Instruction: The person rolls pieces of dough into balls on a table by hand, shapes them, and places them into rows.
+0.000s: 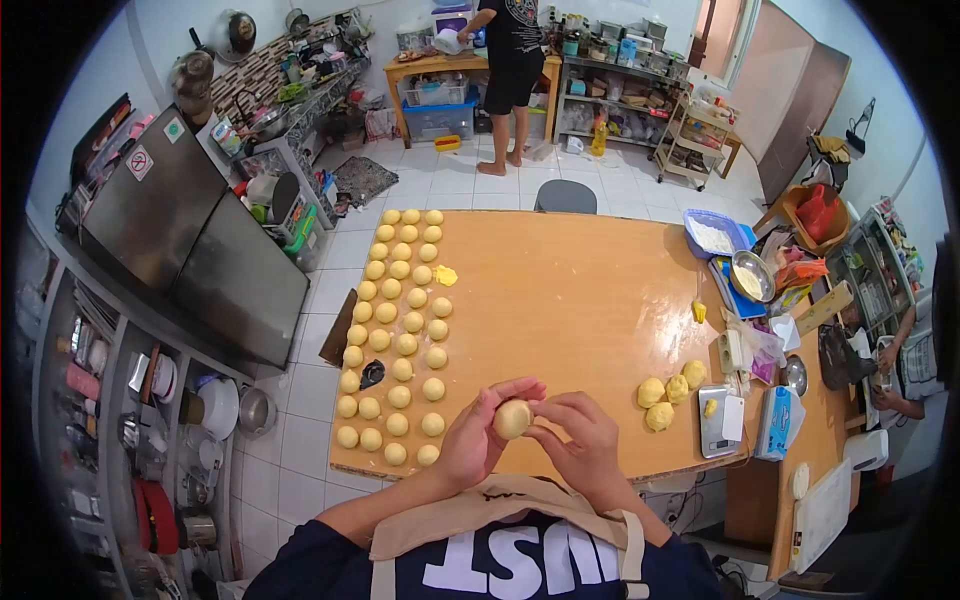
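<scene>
above the near edge of the surface [560,320], both forearms [395,503] angle inward: the left hand [474,432] cups a ball of dough [513,420], fingers reaching behind it, while the right hand [582,440], fingers bent, grips its other side.

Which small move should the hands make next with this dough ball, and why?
Probably, set the dough ball beside the rows of balls on the table: held between the left hand and the right hand, it looks round like them.

Cupped left hand [478,428] beside right hand [585,435]
</scene>
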`<state>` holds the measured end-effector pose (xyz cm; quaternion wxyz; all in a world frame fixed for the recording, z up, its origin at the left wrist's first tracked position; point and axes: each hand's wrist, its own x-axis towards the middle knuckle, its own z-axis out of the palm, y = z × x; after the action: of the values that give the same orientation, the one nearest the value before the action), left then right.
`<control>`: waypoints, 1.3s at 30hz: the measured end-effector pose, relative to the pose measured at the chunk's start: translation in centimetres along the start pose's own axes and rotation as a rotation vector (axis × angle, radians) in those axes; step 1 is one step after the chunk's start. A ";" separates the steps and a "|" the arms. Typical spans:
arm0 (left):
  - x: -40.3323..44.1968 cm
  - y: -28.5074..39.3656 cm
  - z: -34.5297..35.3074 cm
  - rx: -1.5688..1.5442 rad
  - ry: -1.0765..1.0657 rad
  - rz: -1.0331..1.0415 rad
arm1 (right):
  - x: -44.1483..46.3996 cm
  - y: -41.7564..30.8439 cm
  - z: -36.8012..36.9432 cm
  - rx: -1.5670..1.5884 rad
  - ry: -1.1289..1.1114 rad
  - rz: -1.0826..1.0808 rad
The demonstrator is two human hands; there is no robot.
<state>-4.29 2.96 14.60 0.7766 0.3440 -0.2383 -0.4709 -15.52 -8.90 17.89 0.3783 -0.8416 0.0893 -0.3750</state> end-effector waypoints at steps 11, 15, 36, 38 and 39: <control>1.2 0.8 -0.8 -0.570 0.038 -0.513 | 0.4 2.1 -0.3 -0.101 -0.173 -0.097; 0.4 1.4 0.8 -0.454 0.106 -0.433 | 0.0 1.9 -0.7 -0.064 -0.186 -0.090; 0.0 1.0 -0.1 -0.446 0.008 -0.410 | 0.4 2.0 -1.1 -0.331 -0.106 -0.315; -0.1 1.2 0.7 -0.346 0.065 -0.368 | 0.3 1.8 -1.0 -0.344 -0.068 -0.322; -0.1 1.3 1.1 -0.324 0.086 -0.354 | 0.0 2.0 -1.0 -0.345 -0.055 -0.315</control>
<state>-4.37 3.12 16.33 0.7364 0.2711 -0.0627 -0.6167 -15.94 -10.89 16.97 0.1682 -0.9073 0.0093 -0.3854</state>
